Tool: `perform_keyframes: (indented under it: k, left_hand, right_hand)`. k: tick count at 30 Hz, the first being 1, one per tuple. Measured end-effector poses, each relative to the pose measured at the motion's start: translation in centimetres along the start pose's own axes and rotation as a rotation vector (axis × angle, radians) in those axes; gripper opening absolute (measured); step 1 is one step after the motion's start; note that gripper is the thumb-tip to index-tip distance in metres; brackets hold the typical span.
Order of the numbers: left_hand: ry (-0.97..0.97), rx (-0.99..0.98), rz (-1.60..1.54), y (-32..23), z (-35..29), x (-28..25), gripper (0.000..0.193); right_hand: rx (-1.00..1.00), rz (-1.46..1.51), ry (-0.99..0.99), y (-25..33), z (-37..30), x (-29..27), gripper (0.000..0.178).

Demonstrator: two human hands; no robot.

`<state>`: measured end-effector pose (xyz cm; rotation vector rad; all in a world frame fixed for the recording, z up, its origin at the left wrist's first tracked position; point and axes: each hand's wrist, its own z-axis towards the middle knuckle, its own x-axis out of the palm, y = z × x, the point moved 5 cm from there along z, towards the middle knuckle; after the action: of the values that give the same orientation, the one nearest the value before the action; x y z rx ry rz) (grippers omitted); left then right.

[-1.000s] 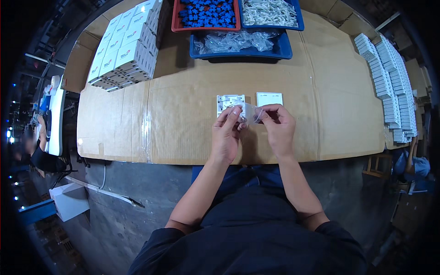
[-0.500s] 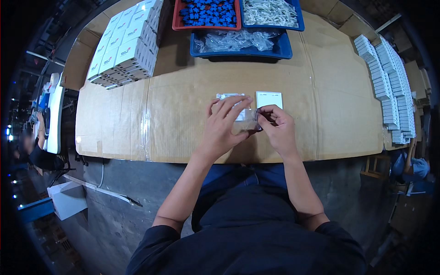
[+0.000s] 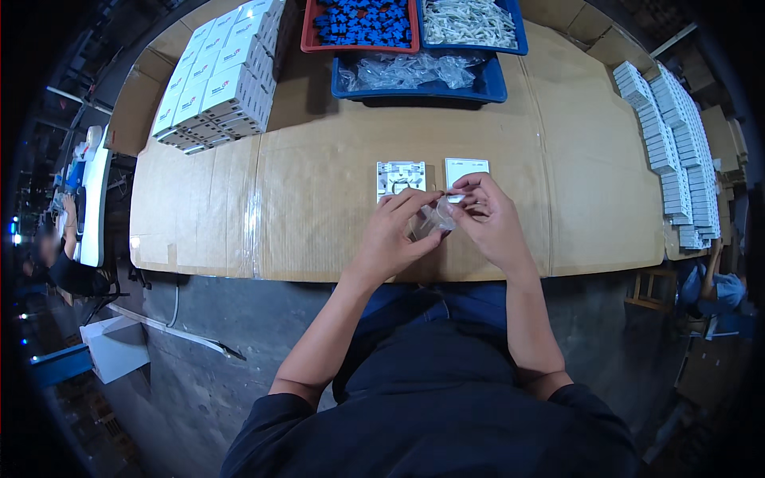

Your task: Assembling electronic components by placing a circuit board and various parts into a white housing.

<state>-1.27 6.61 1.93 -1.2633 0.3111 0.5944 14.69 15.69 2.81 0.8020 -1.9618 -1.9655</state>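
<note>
A small crumpled clear plastic bag (image 3: 433,217) is held between my two hands over the cardboard-covered table. My left hand (image 3: 392,240) grips its left side between thumb and fingers. My right hand (image 3: 490,223) pinches its upper right side, and a small white piece shows at those fingertips; whether it lies inside the bag I cannot tell. Just beyond my left fingers sits a white plastic housing (image 3: 390,170) with moulded parts inside. A flat white square plate (image 3: 462,166) lies to its right, partly covered by my right hand.
White boxes (image 3: 227,88) are stacked at the far left. At the back stand a red bin (image 3: 305,40) of blue parts, a blue bin (image 3: 522,40) of pale parts and a blue tray (image 3: 414,94) of clear bags. White pieces (image 3: 677,159) are piled right. Other people sit at both sides.
The bag has crumpled and a white piece now shows at my right fingertips. My left hand has moved down and right, uncovering the white housing.
</note>
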Motion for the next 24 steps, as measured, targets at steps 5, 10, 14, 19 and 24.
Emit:
perform_keyframes:
  k: [5,10,14,19,24]
  left_hand:
    - [-0.048,0.011,-0.122,-0.1,0.1,-0.1,0.057]
    - [-0.111,0.031,-0.093,-0.5,0.2,0.1,0.061]
    - [-0.131,0.105,0.043,-1.5,0.4,0.2,0.062]
    - [-0.116,0.102,0.110,-0.5,-0.3,1.6,0.060]
    - [-0.120,0.127,0.145,-0.2,-0.5,2.2,0.057]
  right_hand:
    - [-0.221,-0.181,0.108,2.8,-0.4,-1.1,0.011]
    - [-0.239,-0.250,0.211,2.2,-0.4,0.1,0.017]
    - [-0.051,-0.080,0.290,0.6,-0.5,1.0,0.023]
    - [0.045,-0.082,0.338,-0.9,-0.4,1.4,0.027]
    - [0.162,0.176,0.343,-1.4,-0.1,1.3,0.021]
